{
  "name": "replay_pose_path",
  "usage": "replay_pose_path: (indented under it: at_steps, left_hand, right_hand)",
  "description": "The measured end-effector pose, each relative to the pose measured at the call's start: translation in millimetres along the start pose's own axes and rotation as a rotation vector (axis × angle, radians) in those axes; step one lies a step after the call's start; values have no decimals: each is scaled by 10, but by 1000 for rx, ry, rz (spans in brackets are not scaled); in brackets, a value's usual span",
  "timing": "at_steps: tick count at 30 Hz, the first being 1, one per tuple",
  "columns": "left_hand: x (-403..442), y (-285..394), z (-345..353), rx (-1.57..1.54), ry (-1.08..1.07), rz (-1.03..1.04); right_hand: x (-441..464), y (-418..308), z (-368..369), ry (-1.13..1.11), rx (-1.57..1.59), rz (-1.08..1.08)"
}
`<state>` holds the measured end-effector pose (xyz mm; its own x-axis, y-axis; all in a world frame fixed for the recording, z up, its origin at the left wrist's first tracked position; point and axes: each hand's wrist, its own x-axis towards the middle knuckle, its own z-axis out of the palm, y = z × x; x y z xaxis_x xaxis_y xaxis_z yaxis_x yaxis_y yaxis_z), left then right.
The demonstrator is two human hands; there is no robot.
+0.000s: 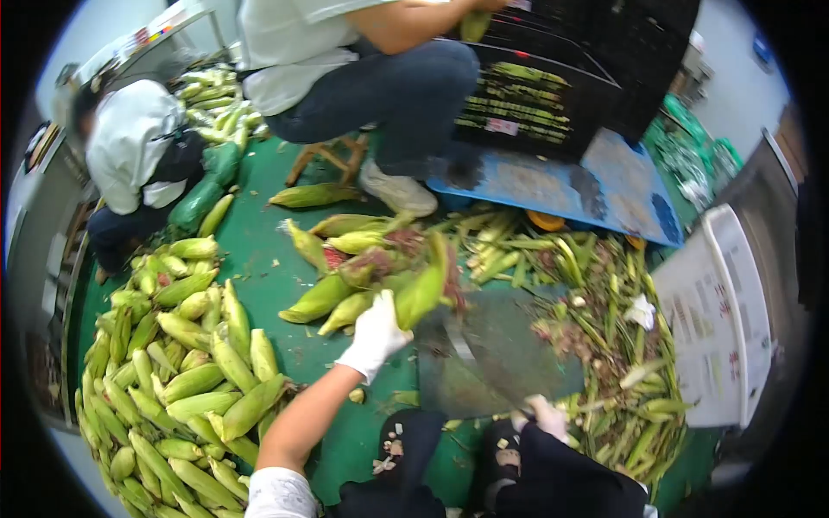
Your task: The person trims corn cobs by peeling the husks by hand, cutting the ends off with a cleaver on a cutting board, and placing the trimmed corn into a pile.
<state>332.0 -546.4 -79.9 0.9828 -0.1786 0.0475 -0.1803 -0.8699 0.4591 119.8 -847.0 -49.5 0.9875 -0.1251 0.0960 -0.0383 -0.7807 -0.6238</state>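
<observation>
My left hand [377,335], in a white glove, is closed around the stem end of an ear of corn [421,295]. The ear is in its green husk, tilted upward, with brown silk at its right side. My right hand [549,418], also gloved, is low by my knee, gripping a knife [484,367] whose blade points up and left over a dark cutting board [527,319]. Just beyond my left hand, several unhusked ears [315,300] lie in a small heap on the green floor.
A large pile of corn [190,380] spreads at left. Husk trimmings [617,345] lie right of the board, beside a white crate [712,319]. One person [371,86] sits ahead on a wooden stool [328,160] near black crates [535,95]; another person [138,147] crouches at left.
</observation>
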Motion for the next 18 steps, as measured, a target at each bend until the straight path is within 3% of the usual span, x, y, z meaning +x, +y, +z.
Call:
replay_pose_path:
  at_steps: [2, 3, 4, 6, 9, 10, 13, 16, 18]
  left_hand:
    - [-146, 229, 431, -189, -95, 98]
    - [-241, 290, 832, -789, 33, 48]
    - [-325, 562, 696, -340, 285, 422]
    - [-452, 709, 821, 84, 99, 389]
    - [-526, 806, 785, 292, -18, 274]
    - [-552, 793, 718, 355, -7, 341]
    - [-623, 555, 720, 430, -9, 388]
    - [-659, 544, 721, 409, -55, 296]
    - [-621, 552, 908, 351, -71, 368]
  right_hand:
    - [196, -28, 44, -29, -116, -300]
    - [298, -175, 14, 0, -151, -332]
    - [354, -209, 21, 11, -244, -317]
    - [378, -88, 48, 4, -381, -213]
    - [353, 116, -70, -161, -563, 25]
    - [304, 188, -81, -166, -557, 34]
    - [166, 511, 17, -409, -445, 347]
    - [-17, 704, 183, -391, -281, 427]
    - [-87, 752, 301, -355, -253, 428]
